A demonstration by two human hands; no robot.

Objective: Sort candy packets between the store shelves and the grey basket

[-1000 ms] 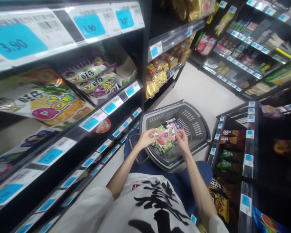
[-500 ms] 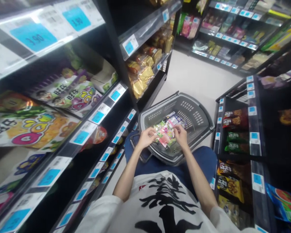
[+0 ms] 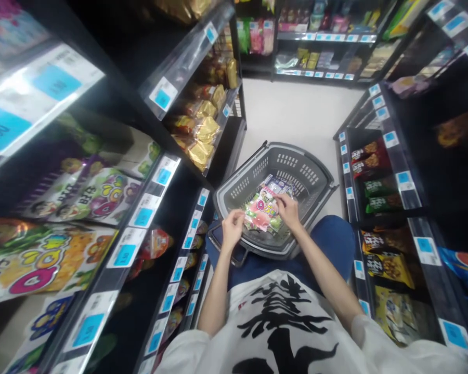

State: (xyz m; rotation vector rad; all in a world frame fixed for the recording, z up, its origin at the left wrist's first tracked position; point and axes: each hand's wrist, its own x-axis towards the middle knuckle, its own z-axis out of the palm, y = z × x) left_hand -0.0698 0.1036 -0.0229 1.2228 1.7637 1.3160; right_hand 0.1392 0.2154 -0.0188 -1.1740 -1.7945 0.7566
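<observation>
A small gummy candy bag (image 3: 262,212), white and pink with peach pictures, is held flat above the shopping basket (image 3: 244,179). My left hand (image 3: 233,228) is closed, its fingertips pinching the bag's left edge. At the upper right side of the bag, my right hand (image 3: 287,210) is closed in a pinch too. Beneath it, other packets lie in the grey basket, among them a dark blue and white packet (image 3: 276,185). The candy bag partly covers them. The basket stands between my knees, with its handle folded down toward me.
Close on my left runs a shelf (image 3: 140,210) with blue price tags and larger candy bags (image 3: 47,259). Gold-wrapped packs (image 3: 203,132) fill a shelf ahead. Snack packets (image 3: 390,267) sit on a low rack to my right. Pale floor (image 3: 292,106) stretches beyond the basket.
My view has turned, so the shelves have shifted. The candy bag stays between my hands and now lies a little lower and further left in view.
</observation>
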